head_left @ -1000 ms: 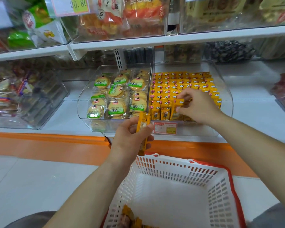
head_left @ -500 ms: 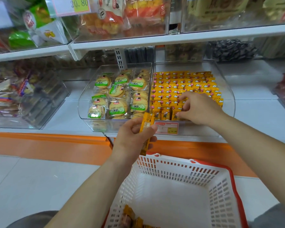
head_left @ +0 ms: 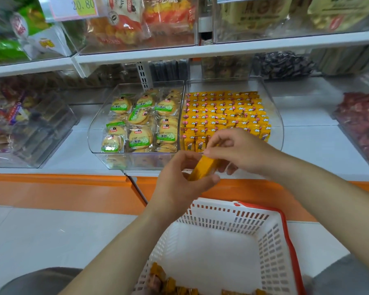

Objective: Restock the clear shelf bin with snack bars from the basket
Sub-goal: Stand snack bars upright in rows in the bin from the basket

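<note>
My left hand (head_left: 179, 179) grips a small stack of yellow snack bars (head_left: 202, 168) just in front of the shelf edge. My right hand (head_left: 241, 150) has come back to it and pinches the upper end of that stack with thumb and fingertips. Behind the hands, the clear shelf bin (head_left: 273, 111) holds several tight rows of the same yellow bars (head_left: 224, 111). Below, the white basket (head_left: 273, 252) with a red rim has a few loose bars (head_left: 166, 282) in its near corner.
A second clear bin (head_left: 94, 133) of green-labelled round biscuits stands left of the bar bin. More clear bins sit at the far left (head_left: 41, 133) and far right (head_left: 358, 124). An upper shelf (head_left: 222, 50) overhangs. An orange kickboard (head_left: 62, 192) runs under the shelf.
My right hand left the front row of bars in the bin and drew back to the stack in my left hand, which tilted the bars rightward toward it.
</note>
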A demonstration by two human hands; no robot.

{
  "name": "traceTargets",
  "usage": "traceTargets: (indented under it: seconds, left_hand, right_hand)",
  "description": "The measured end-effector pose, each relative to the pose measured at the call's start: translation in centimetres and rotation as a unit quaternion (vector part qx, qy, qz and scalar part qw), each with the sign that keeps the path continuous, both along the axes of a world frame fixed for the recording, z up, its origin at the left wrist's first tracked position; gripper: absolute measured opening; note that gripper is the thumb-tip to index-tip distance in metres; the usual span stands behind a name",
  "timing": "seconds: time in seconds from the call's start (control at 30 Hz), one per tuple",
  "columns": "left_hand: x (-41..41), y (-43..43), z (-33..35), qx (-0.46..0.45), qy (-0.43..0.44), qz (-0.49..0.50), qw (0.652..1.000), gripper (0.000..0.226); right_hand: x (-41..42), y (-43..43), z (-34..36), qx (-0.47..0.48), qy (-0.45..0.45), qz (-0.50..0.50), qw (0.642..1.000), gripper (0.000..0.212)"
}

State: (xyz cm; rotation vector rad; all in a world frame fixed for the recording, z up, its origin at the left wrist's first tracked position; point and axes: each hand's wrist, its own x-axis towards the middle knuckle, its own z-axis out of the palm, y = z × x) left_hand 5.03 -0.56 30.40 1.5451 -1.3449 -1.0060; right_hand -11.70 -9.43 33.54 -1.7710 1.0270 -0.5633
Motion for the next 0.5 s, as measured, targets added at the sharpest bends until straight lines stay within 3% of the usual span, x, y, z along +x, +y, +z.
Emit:
traceTargets:
  seconds: [0.03, 0.2, 0.37, 0.5]
  left_hand:
    - [-0.1, 0.0, 0.0, 0.01, 0.022, -0.004, 1.0, 0.035]
    - [0.0, -0.1, 0.3, 0.044, 0.087, -0.007, 0.995, 0.037]
    - [0.2, -0.4, 0.5, 0.039, 0.078, -0.002, 0.996, 0.053]
    - [0.2, -0.5, 0.4, 0.027, 0.069, 0.016, 0.997, 0.049]
  right_hand:
    - [-0.7, -0.4, 0.1, 0.028, -0.025, 0.011, 0.999, 0.011]
    - [-2.6, -1.6, -0.1, 0.098, -0.134, 0.062, 0.984, 0.031]
    - [-3.0, -1.9, -0.3, 0.107, -0.16, 0.052, 0.98, 0.033]
    - [-2.3, -1.7, -0.5, 0.093, -0.137, 0.04, 0.985, 0.016]
